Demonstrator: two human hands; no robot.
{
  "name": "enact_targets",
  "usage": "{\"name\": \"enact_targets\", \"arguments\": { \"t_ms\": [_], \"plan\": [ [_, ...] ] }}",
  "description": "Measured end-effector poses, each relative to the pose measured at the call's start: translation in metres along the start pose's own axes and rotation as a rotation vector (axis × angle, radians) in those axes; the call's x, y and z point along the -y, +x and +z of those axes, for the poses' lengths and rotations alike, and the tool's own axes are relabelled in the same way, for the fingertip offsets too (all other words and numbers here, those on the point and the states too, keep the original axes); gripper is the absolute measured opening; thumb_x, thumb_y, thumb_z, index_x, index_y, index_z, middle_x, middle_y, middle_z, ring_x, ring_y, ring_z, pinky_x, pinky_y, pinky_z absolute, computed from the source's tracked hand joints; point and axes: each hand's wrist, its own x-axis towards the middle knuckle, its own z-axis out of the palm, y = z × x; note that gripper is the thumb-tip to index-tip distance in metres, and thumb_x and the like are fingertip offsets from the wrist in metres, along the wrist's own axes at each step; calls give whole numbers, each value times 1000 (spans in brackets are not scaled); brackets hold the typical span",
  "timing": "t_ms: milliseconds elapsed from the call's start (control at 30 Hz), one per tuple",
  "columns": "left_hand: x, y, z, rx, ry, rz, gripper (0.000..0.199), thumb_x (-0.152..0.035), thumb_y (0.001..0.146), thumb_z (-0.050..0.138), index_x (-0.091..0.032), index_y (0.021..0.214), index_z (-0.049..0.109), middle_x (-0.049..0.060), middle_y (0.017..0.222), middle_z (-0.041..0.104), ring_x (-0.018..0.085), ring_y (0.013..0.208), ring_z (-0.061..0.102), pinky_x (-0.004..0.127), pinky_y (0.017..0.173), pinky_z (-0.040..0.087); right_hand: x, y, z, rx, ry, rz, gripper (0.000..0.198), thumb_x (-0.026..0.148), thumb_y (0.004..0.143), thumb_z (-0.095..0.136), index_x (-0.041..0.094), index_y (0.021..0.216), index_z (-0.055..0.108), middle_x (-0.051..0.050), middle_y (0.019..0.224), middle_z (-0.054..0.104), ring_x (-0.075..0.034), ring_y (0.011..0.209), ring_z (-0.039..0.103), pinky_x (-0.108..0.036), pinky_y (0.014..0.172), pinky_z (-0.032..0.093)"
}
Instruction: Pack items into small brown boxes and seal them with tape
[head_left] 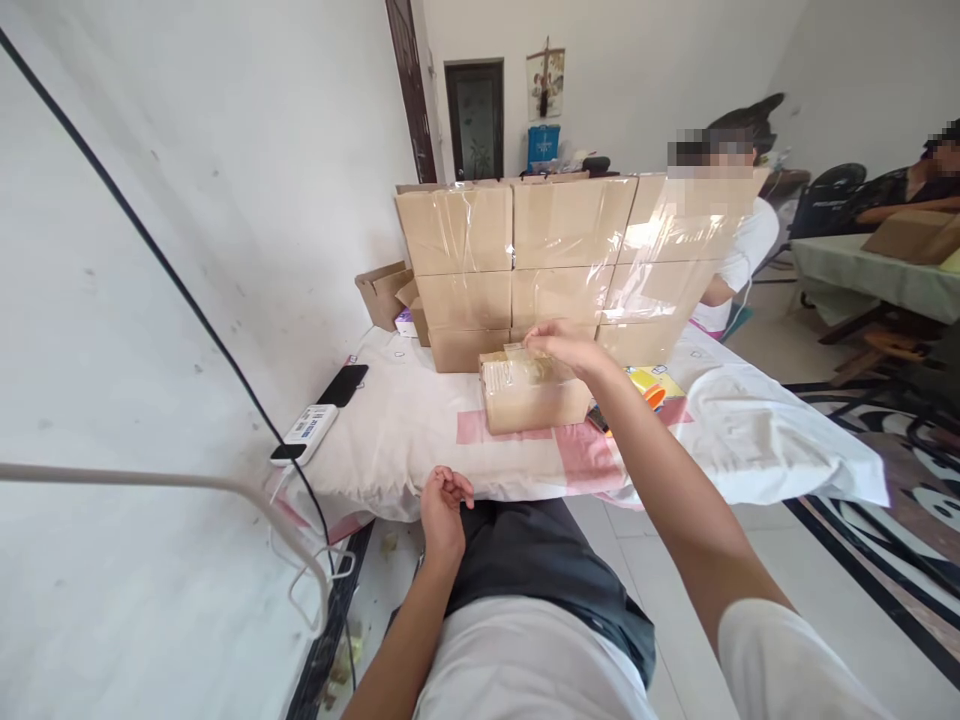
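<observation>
A small closed cardboard box point(534, 408) stands on the cloth-covered table, in front of a wall of stacked cartons. My right hand point(561, 347) reaches over its top, with fingertips pinched on a piece of clear tape point(514, 352) at the box's upper side. Part of the box top is hidden under that hand. Near the table's front edge, above my lap, my left hand point(444, 505) is held loosely curled, with nothing seen in it and apart from the box. Just right of the box lies an orange-handled tool point(654, 398), partly hidden by my right forearm.
Taped cartons point(566, 225) rise behind the box. At the left lie a black phone point(343, 384) and a white power strip point(311, 428); a dark cable point(172, 270) hangs before the wall. A person point(754, 230) sits behind the cartons, another at a far table point(832, 260).
</observation>
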Motion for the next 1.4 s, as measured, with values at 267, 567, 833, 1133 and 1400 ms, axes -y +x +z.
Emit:
{"name": "enact_targets", "arguments": {
  "t_ms": [267, 567, 833, 1133, 1400],
  "plan": [
    [18, -8, 3, 64, 66, -32, 36, -51, 83, 69, -19, 79, 53, -4, 53, 55, 9, 44, 46, 19, 40, 36, -45, 51, 17, -40, -266, 171, 10, 25, 71, 72, 18, 68, 66, -1, 59, 55, -18, 68, 54, -29, 64, 43],
    [26, -5, -3, 111, 117, -58, 42, -56, 84, 71, -19, 78, 53, -5, 55, 54, 8, 46, 44, 19, 43, 35, -61, 59, 23, -50, -539, 121, 26, 37, 72, 75, 22, 93, 71, -10, 116, 65, -34, 121, 49, -44, 100, 40],
    [27, -8, -5, 145, 189, -51, 40, -54, 85, 70, -20, 79, 50, -6, 53, 53, 8, 45, 44, 21, 46, 34, -61, 47, 24, -114, -578, 73, 76, 39, 78, 73, 21, 146, 45, -15, 141, 52, -35, 130, 45, -46, 105, 38],
    [33, -4, -6, 169, 225, -89, 44, -50, 81, 73, -22, 74, 39, -7, 52, 54, 7, 44, 43, 20, 49, 33, -69, -4, 23, -29, -766, -450, 43, 45, 103, 39, 24, 129, 66, -9, 151, 54, -32, 135, 46, -51, 105, 30],
    [29, -9, -2, 279, 288, -136, 35, -49, 86, 67, -21, 77, 48, -5, 56, 57, 10, 49, 47, 23, 55, 37, -74, -22, 40, -14, -827, -415, 43, 41, 107, 33, 23, 130, 65, -9, 149, 57, -28, 138, 45, -44, 107, 25]
  ]
}}
